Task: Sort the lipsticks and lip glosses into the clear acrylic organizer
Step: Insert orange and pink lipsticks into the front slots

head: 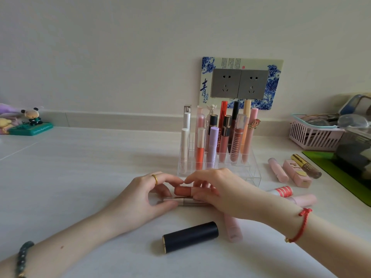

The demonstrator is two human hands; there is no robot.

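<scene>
At 6 o'clock of the acrylic organizer [254, 173], left hand [148, 195] grips a silver lipstick [187, 202] on the surface [80, 177]; right hand [217, 189] pinches a peach lipstick [183, 190].

I read a big blue 青 with a smaller 花 below it on the socket surround plate [204, 91]. The brown gloss tube [234, 146] repeats "ness" down its side. Lettering on the red tube [219, 137] and the green figurine base [32, 131] is too blurry for me.
</scene>
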